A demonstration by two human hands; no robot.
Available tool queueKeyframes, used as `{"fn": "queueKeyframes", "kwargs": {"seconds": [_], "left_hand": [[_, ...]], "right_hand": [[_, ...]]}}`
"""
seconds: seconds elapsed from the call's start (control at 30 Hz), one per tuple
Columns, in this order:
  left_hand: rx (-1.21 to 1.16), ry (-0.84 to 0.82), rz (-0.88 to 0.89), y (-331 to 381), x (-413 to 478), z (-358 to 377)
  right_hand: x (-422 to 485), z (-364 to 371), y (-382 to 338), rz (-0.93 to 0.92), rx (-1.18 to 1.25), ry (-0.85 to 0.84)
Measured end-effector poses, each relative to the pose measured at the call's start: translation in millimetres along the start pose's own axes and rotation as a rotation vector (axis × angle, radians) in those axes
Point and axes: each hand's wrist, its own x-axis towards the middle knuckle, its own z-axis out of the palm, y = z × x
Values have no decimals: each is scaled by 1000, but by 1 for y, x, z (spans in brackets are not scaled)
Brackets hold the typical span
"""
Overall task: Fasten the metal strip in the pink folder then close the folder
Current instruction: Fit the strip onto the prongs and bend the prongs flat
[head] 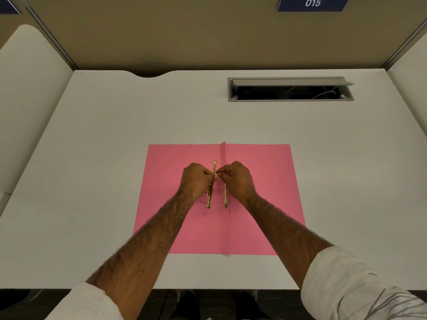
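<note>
A pink folder [261, 192] lies open and flat on the white desk, its spine fold running down the middle. A gold metal strip [209, 197] stands on its edge just left of the spine, and my left hand [196, 180] grips it near its upper part. A second gold strip [225, 196] lies along the spine. My right hand [236, 177] pinches a thin metal prong at the top of it, fingertips almost touching my left hand's. The middle of both strips is hidden by my hands.
The white desk [104, 158] carries a grey cable hatch [290, 88] with its lid raised at the back right. Beige partition walls stand behind and on both sides. The desk's front edge runs just below the folder.
</note>
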Motion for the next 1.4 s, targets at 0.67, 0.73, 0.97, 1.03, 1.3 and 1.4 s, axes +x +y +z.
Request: {"fn": "queueKeyframes", "kwargs": {"seconds": [0.67, 0.73, 0.97, 1.03, 1.3, 1.4], "left_hand": [[79, -11, -3, 2, 12, 7], [81, -14, 0, 3, 12, 8], [85, -17, -8, 2, 14, 10], [81, -21, -12, 1, 15, 10], [85, -26, -3, 2, 17, 11], [81, -30, 2, 4, 16, 13]], "right_hand": [[-72, -9, 26, -17, 243, -231], [-71, -7, 26, -8, 244, -218], [-63, -2, 25, 32, 223, -206], [-62, -3, 26, 29, 239, -208], [-60, -3, 26, 29, 256, -179], [-61, 0, 25, 31, 258, -161]]}}
